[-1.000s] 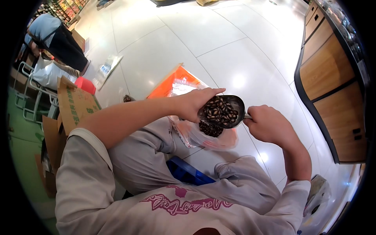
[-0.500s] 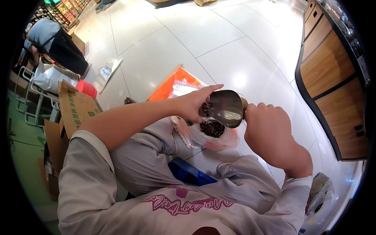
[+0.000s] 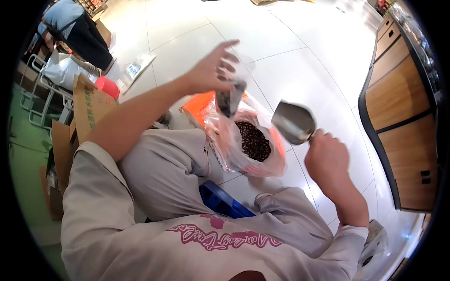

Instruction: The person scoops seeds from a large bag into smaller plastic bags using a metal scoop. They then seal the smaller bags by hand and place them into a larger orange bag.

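Note:
My left hand (image 3: 212, 70) is raised, its fingers curled at the top of a small clear plastic bag (image 3: 230, 99) with dark pieces in its lower part. It is blurred by motion. My right hand (image 3: 327, 158) is closed round the handle of a metal scoop (image 3: 293, 123), whose bowl tilts toward the left and looks empty. Between and below my hands an open, pale plastic bag (image 3: 277, 164) stands on the floor, full of dark brown, bean-like pieces (image 3: 253, 141). Beside it lies an orange and white package (image 3: 194, 106), partly covered by the small bag and my arm.
A blue plastic object (image 3: 224, 200) lies between my legs. Cardboard boxes (image 3: 84, 100) and a white metal rack (image 3: 35, 105) stand at the left, near a red container (image 3: 107, 87). Another person (image 3: 79, 33) bends over there. Wooden cabinets (image 3: 398, 107) line the right side.
My left hand has lifted up and away from the scoop, carrying the small clear bag. The scoop has drawn back to the right and lower, baring the bag of brown pieces.

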`<state>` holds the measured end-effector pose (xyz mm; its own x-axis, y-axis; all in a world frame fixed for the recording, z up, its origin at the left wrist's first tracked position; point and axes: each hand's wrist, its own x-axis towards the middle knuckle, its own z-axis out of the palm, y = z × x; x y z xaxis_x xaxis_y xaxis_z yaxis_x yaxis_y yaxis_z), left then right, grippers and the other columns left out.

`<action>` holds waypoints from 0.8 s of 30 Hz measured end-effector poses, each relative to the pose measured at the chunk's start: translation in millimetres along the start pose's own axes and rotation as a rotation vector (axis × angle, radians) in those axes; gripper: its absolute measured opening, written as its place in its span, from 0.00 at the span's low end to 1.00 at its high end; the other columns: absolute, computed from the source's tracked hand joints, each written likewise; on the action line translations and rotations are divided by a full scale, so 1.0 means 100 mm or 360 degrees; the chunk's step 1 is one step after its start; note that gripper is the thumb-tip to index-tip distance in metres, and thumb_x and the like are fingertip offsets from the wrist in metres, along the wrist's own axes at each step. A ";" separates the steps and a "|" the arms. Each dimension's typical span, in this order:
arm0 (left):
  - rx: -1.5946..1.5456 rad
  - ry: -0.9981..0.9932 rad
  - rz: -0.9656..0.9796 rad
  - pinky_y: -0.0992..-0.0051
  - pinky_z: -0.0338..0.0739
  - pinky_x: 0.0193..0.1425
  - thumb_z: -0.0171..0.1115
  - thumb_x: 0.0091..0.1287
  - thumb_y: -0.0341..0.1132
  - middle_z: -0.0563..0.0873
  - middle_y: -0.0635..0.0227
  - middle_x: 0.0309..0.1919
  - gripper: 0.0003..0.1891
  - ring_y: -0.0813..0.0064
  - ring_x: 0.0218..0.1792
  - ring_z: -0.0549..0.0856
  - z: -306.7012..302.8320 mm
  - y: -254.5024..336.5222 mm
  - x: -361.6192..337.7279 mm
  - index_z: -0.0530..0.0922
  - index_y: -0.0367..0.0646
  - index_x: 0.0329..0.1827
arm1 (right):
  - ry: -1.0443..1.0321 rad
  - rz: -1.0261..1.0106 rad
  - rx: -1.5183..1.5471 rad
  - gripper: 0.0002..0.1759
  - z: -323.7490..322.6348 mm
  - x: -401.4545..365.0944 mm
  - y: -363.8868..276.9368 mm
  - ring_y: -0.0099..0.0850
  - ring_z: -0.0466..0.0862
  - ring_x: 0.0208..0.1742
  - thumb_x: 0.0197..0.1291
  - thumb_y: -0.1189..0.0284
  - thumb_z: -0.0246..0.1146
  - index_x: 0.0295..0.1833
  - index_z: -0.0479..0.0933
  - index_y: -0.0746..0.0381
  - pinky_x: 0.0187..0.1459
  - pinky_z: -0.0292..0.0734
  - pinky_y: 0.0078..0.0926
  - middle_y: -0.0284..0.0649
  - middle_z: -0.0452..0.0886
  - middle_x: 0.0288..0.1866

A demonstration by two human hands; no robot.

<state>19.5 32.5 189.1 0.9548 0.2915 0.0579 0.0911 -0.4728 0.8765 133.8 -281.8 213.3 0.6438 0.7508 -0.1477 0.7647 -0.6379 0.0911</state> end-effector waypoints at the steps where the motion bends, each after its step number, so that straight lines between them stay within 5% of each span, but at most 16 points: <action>1: 0.0026 0.0028 0.0047 0.68 0.74 0.59 0.73 0.47 0.28 0.72 0.58 0.58 0.54 0.67 0.54 0.77 -0.15 0.06 -0.06 0.51 0.54 0.78 | -0.0127 -0.0045 0.0047 0.07 0.18 0.05 -0.01 0.49 0.85 0.36 0.59 0.74 0.55 0.37 0.76 0.66 0.38 0.79 0.46 0.51 0.83 0.34; 7: -0.0037 0.0360 0.0112 0.69 0.70 0.61 0.72 0.47 0.25 0.72 0.63 0.58 0.51 0.70 0.55 0.76 -0.62 -0.38 -0.90 0.55 0.49 0.77 | -0.0879 -0.0235 0.0230 0.13 1.37 0.36 -0.19 0.50 0.86 0.45 0.52 0.74 0.57 0.41 0.80 0.67 0.46 0.81 0.44 0.55 0.85 0.42; 10: 0.0083 0.0762 0.0059 0.71 0.69 0.61 0.71 0.46 0.26 0.74 0.66 0.56 0.46 0.73 0.55 0.76 -0.42 -0.73 -1.41 0.62 0.46 0.73 | -0.0743 -0.0154 0.0332 0.13 1.93 0.39 -0.29 0.49 0.86 0.46 0.52 0.74 0.57 0.42 0.80 0.67 0.46 0.81 0.45 0.56 0.85 0.42; 13: 0.0038 0.0947 -0.0315 0.69 0.71 0.62 0.71 0.45 0.25 0.76 0.65 0.56 0.41 0.71 0.56 0.77 -0.12 -1.15 -1.84 0.67 0.47 0.68 | -0.0905 -0.0290 0.0470 0.19 2.30 0.56 -0.31 0.53 0.84 0.49 0.54 0.73 0.56 0.50 0.77 0.70 0.52 0.79 0.46 0.58 0.84 0.43; 17: -0.0015 0.1148 -0.0333 0.70 0.72 0.62 0.74 0.46 0.25 0.78 0.66 0.55 0.38 0.70 0.56 0.78 0.27 -2.04 -2.44 0.70 0.45 0.65 | -0.0837 -0.0404 0.0868 0.24 2.90 0.67 -0.28 0.55 0.82 0.52 0.55 0.70 0.56 0.56 0.75 0.71 0.55 0.77 0.45 0.60 0.82 0.48; 24: -0.0339 0.1472 -0.0645 0.72 0.73 0.58 0.70 0.52 0.25 0.78 0.64 0.54 0.28 0.70 0.54 0.79 0.72 -2.70 -3.02 0.75 0.44 0.59 | -0.1065 -0.0033 0.0684 0.25 2.75 0.64 -0.53 0.47 0.81 0.57 0.60 0.64 0.56 0.62 0.71 0.63 0.57 0.74 0.42 0.57 0.81 0.54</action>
<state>-272.8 12.1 -99.3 0.2642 0.9645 0.0054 0.2199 -0.0657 0.9733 127.1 -247.2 -72.0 0.3732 0.5874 -0.7182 0.6116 -0.7378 -0.2856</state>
